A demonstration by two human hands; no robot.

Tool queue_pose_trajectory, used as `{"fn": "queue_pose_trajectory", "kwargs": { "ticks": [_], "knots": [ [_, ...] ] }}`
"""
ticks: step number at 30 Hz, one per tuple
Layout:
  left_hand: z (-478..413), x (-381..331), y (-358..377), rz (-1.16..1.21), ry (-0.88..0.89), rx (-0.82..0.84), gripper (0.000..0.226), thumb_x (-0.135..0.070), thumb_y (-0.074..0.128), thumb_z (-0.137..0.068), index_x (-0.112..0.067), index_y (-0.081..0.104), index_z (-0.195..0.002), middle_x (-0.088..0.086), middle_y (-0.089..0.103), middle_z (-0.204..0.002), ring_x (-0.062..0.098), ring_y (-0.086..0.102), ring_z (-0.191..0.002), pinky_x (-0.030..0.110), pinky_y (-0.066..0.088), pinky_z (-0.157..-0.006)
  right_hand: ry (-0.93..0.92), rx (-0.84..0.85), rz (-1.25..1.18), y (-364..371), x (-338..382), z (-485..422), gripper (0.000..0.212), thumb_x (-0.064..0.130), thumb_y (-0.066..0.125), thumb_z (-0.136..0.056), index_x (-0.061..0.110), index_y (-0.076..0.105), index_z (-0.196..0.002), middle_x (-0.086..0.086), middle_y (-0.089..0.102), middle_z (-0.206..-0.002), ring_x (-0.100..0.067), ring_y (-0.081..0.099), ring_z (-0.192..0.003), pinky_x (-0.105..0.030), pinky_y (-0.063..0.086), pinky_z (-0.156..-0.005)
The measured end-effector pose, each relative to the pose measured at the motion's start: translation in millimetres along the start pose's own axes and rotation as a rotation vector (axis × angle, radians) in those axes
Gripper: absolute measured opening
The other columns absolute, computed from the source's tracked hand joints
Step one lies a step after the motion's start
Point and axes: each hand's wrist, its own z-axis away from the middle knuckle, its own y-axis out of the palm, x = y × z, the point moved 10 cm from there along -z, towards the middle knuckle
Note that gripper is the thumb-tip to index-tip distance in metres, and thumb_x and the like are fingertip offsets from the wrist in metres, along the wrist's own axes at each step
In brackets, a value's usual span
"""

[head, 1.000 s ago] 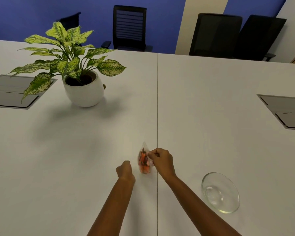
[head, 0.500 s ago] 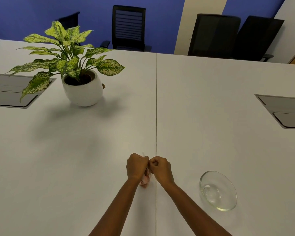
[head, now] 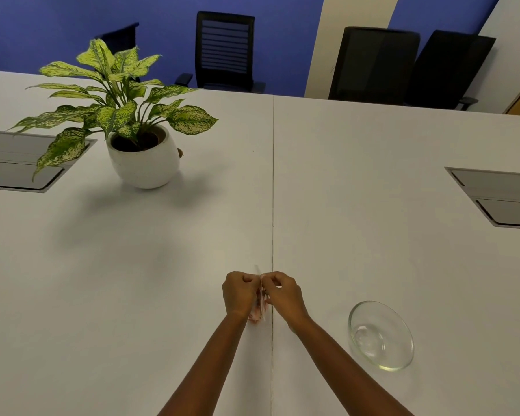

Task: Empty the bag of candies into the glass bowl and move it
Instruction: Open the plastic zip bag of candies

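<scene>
**Opening the candy bag before I pour**

My left hand (head: pixel 240 292) and my right hand (head: pixel 282 292) are both closed on the top of the bag of candies (head: pixel 258 312), which hangs between them just above the white tabletop (head: pixel 373 205), over the seam where two panels meet. My fingers (head: pixel 269 280) pinch the upper edge from each side. The glass bowl (head: pixel 380 336) stands empty at about 4 o'clock from my hands, well apart from them.

I think the good way is to pull the two sides apart slowly and evenly, keeping the bag upright, so the mouth opens without candies jumping out. Only then should I carry it over the bowl and tip it.

The bag is thin, clear and soft film, and it crumples easily; reddish-orange candies show through it. The bowl is clear, smooth, shallow and round, with a thick base. The tabletop is matt and flat. At 10 o'clock a leafy plant stands in a round white pot (head: pixel 144 163).
</scene>
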Motion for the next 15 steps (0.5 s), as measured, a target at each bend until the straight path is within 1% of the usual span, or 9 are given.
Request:
{"fn": "queue_pose_trajectory", "kwargs": {
  "ticks": [3, 5, 7, 8, 9, 10, 11, 13, 15],
  "knots": [
    [6.1, -9.5, 2.4, -0.052, 0.069, -0.016, 0.029, -0.013, 0.056, -0.09, -0.007, 0.054, -0.062, 0.001, 0.051, -0.054, 0.017, 0.051, -0.053, 0.013, 0.039, -0.049, 0.022, -0.023, -0.022, -5.0, 0.2, -3.7, 0.029, 0.026, 0.055, -0.09, 0.0, 0.065, -0.098, -0.018, 0.07, -0.097, -0.029, 0.068, -0.089, -0.041, 0.057, -0.087],
    [8.7, -14.1, 5.2, -0.082, 0.112, -0.004, 0.027, -0.015, 0.055, -0.091, -0.006, 0.056, -0.066, 0.003, 0.054, -0.057, 0.017, 0.053, -0.056, 0.017, 0.043, -0.054, 0.047, -0.047, -0.035, -10.7, -1.0, -7.3, 0.029, 0.024, 0.059, -0.088, -0.002, 0.067, -0.096, -0.02, 0.071, -0.093, -0.028, 0.068, -0.083, -0.04, 0.058, -0.084],
    [8.0, -15.0, 7.0, -0.089, 0.126, 0.021, 0.023, -0.014, 0.057, -0.09, 0.002, 0.064, -0.075, 0.013, 0.062, -0.067, 0.019, 0.056, -0.062, 0.02, 0.046, -0.058, 0.09, -0.037, -0.09, -13.5, -4.6, -10.2, 0.025, 0.02, 0.06, -0.088, -0.004, 0.067, -0.09, -0.02, 0.069, -0.086, -0.024, 0.066, -0.071, -0.033, 0.06, -0.075],
    [6.8, -14.2, 7.3, -0.088, 0.125, 0.035, 0.021, -0.013, 0.058, -0.088, 0.005, 0.066, -0.079, 0.013, 0.063, -0.068, 0.019, 0.057, -0.061, 0.017, 0.045, -0.056, 0.111, -0.011, -0.127, -12.6, -6.2, -11.2, 0.022, 0.018, 0.06, -0.087, -0.003, 0.067, -0.084, -0.019, 0.068, -0.082, -0.021, 0.064, -0.065, -0.028, 0.059, -0.068],
    [5.5, -13.1, 7.0, -0.086, 0.121, 0.052, 0.02, -0.012, 0.06, -0.086, 0.005, 0.066, -0.079, 0.009, 0.061, -0.065, 0.017, 0.056, -0.058, 0.015, 0.043, -0.055, 0.125, 0.016, -0.154, -11.4, -6.4, -11.6, 0.02, 0.015, 0.06, -0.088, -0.001, 0.066, -0.078, -0.016, 0.066, -0.079, -0.018, 0.063, -0.061, -0.023, 0.057, -0.064],
    [3.9, -11.5, 7.0, -0.077, 0.115, 0.069, 0.018, -0.011, 0.062, -0.085, 0.004, 0.066, -0.077, 0.005, 0.059, -0.062, 0.015, 0.055, -0.056, 0.016, 0.044, -0.055, 0.131, 0.034, -0.162, -10.6, -5.9, -11.8, 0.019, 0.013, 0.059, -0.088, 0.002, 0.065, -0.074, -0.015, 0.066, -0.078, -0.017, 0.063, -0.06, -0.022, 0.056, -0.062],
    [2.0, -9.1, 7.2, -0.058, 0.103, 0.088, 0.017, -0.011, 0.062, -0.085, 0.002, 0.066, -0.075, 0.005, 0.058, -0.061, 0.017, 0.056, -0.056, 0.021, 0.048, -0.058, 0.133, 0.041, -0.157, -10.4, -5.4, -12.5, 0.019, 0.01, 0.058, -0.088, 0.002, 0.064, -0.072, -0.015, 0.065, -0.078, -0.018, 0.063, -0.06, -0.023, 0.056, -0.063],
    [-0.9, -3.8, 7.2, 0.002, 0.064, 0.122, 0.016, -0.01, 0.062, -0.085, -0.002, 0.062, -0.071, 0.011, 0.061, -0.066, 0.026, 0.06, -0.065, 0.037, 0.055, -0.071, 0.135, 0.047, -0.135, -10.7, -4.0, -13.7, 0.016, 0.006, 0.055, -0.088, -0.003, 0.065, -0.079, -0.016, 0.065, -0.078, -0.02, 0.063, -0.062, -0.025, 0.056, -0.064],
    [-0.9, -0.1, 6.0, 0.06, 0.022, 0.137, 0.015, -0.01, 0.061, -0.086, -0.002, 0.061, -0.074, 0.013, 0.062, -0.07, 0.029, 0.061, -0.071, 0.044, 0.055, -0.079, 0.129, 0.06, -0.11, -9.6, -1.6, -15.3, 0.016, 0.003, 0.054, -0.088, -0.008, 0.065, -0.087, -0.014, 0.065, -0.075, -0.018, 0.063, -0.059, -0.023, 0.056, -0.062]
  ]
}}
